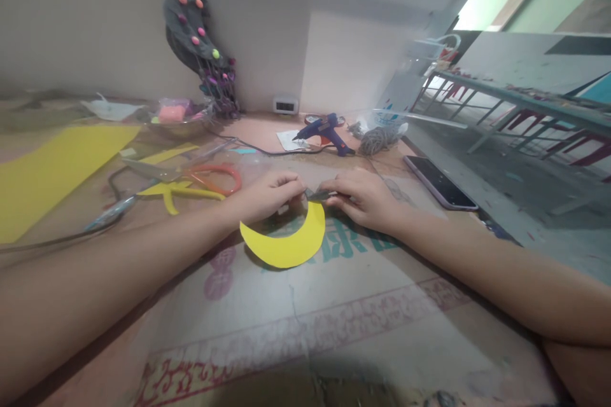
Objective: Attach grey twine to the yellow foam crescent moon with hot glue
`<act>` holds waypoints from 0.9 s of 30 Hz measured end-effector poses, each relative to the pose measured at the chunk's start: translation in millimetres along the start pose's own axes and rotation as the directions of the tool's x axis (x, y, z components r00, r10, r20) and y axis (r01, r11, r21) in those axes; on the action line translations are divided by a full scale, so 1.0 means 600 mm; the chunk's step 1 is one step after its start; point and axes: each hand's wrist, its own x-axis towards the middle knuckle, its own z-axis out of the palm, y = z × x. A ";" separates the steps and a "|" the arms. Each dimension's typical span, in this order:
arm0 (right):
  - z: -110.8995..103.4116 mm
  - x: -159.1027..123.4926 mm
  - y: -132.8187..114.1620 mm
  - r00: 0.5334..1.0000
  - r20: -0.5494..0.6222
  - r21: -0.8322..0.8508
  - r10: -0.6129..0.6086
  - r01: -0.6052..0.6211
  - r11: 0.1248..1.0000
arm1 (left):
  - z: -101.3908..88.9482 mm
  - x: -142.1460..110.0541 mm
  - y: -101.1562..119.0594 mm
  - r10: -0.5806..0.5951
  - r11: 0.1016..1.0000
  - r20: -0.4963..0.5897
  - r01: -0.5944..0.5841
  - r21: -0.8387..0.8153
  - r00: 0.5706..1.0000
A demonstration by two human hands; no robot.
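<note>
A yellow paper crescent [286,249] hangs just above the table covering, its right tip raised between my two hands. Dark grey material, apparently yarn, [316,195] covers that tip. My left hand [281,194] is closed in a pinch at the left side of the grey tip. From the right, the thumb and fingers of my right hand [358,197] pinch the same grey material. The crescent's left tip is free, below my left wrist.
Orange-handled scissors [214,177] and yellow paper scraps [167,191] lie left, beside a yellow sheet [57,172]. Behind are a blue glue gun [324,132] with a cord and grey yarn [379,138]. A phone [442,183] lies right. A grey decorated crescent [191,32] leans on the wall.
</note>
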 end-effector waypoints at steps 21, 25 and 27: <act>0.001 0.002 -0.002 1.000 0.011 -0.031 0.007 -0.007 1.000 | 0.000 0.001 -0.001 0.026 0.999 -0.008 -0.026 0.026 1.000; -0.002 0.002 -0.003 1.000 0.006 -0.031 0.004 -0.004 1.000 | 0.000 0.001 0.000 0.022 0.999 -0.007 -0.022 0.035 1.000; -0.003 0.002 -0.003 1.000 0.000 -0.022 -0.002 0.002 1.000 | 0.000 0.000 0.001 0.018 0.999 -0.006 -0.018 0.040 1.000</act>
